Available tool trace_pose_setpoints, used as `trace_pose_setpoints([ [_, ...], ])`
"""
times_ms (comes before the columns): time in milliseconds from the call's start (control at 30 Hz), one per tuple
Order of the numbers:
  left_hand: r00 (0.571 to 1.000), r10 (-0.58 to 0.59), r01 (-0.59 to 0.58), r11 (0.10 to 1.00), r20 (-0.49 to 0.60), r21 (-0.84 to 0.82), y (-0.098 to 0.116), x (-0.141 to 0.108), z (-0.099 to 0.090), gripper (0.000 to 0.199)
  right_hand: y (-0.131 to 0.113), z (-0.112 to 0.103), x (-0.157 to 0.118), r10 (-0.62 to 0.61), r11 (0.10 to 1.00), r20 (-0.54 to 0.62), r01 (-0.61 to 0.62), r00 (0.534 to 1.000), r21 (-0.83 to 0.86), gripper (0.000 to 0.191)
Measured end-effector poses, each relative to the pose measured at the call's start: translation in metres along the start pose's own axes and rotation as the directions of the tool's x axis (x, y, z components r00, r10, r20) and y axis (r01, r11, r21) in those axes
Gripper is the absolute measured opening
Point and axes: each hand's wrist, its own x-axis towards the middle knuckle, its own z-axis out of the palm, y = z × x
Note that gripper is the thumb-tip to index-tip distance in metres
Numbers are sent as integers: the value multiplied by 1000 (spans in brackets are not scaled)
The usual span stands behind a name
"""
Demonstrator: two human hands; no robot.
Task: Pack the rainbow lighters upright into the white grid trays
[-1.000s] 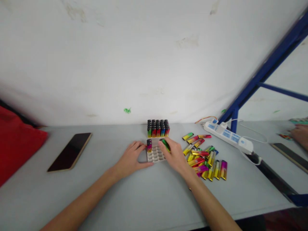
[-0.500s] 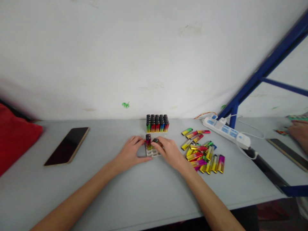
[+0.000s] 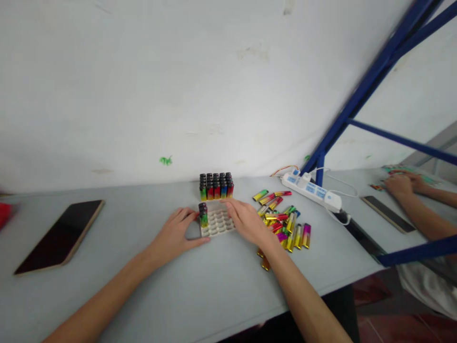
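A pale tray (image 3: 218, 220) with rows of slots lies before me on the grey table. Black-topped lighters (image 3: 203, 217) stand upright in its left column, the front one green and yellow. My left hand (image 3: 176, 232) grips the tray's left side, thumb along the front edge and fingertips beside the standing lighters. Over the tray's right end is my right hand (image 3: 247, 221), its fingers stretched out with no lighter visible in them. A loose pile of shiny coloured lighters (image 3: 291, 228) lies right of that hand; gold ends of some show beneath the wrist.
Behind the tray a block of upright lighters (image 3: 216, 186) stands near the wall. A dark phone-like slab (image 3: 62, 233) lies at left. A power strip (image 3: 310, 190) with cables and a blue metal frame (image 3: 335, 128) are at right. Beyond the frame are another person's hands (image 3: 402, 183).
The view has swung right. My right hand has let go of a lighter, which now stands in the tray's front left slot, and has moved to the tray's right end.
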Motion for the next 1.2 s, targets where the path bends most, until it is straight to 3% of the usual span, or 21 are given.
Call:
trace_pose_setpoints([
  [133, 1000, 0, 0, 1000, -7, 4, -5, 1, 2, 69, 22, -27, -1, 115, 993, -224, -118, 968, 1, 54],
  [267, 1000, 3, -3, 1000, -11, 4, -8, 1, 4, 70, 43, -56, 2, 229, 959, -413, -276, 881, -57, 61],
  [333, 1000, 0, 0, 1000, -17, 1, -8, 1, 6, 69, 51, -68, 6, 296, 908, -396, -384, 869, -164, 59],
  [400, 1000, -3, 3, 1000, -22, -2, -8, 1, 6, 69, 56, -73, 11, 410, 798, -316, -504, 856, -331, 55],
  [533, 1000, 2, -3, 1000, -25, -7, -8, 1, 7, 66, 61, -63, 27, 583, 579, -222, -591, 782, -562, 45],
  [633, 1000, 0, -1, 1000, -18, -15, -9, 1, 7, 66, 63, -50, 40, 582, 573, -198, -570, 789, -588, 43],
  [800, 1000, -17, 17, 1000, -15, -19, -9, -1, 9, 69, 67, -49, 56, 503, 682, -154, -500, 850, -535, 49],
  [900, 1000, -7, 7, 1000, -22, -9, -7, -2, 9, 68, 69, -49, 56, 415, 839, -169, -447, 894, -310, 45],
  [967, 1000, 3, -3, 1000, -27, 1, -4, -2, 8, 68, 68, -43, 53, 352, 936, -182, -346, 918, 64, 40],
  [1000, 1000, 6, -6, 1000, -26, 5, -3, -1, 7, 67, 65, -37, 50, 324, 924, -168, -273, 931, 268, 41],
  [1067, 1000, 4, -4, 1000, -16, 13, 1, 0, 4, 65, 58, -22, 44, 261, 817, -111, -159, 959, 555, 48],
  [1133, 1000, -4, 4, 999, 5, 34, 6, 2, 1, 64, 48, -7, 38, 207, 751, -69, -113, 976, 651, 52],
  [1200, 1000, -5, 2, 997, 31, 81, 10, 3, 0, 63, 39, 5, 33, 180, 781, -83, -91, 980, 618, 52],
])
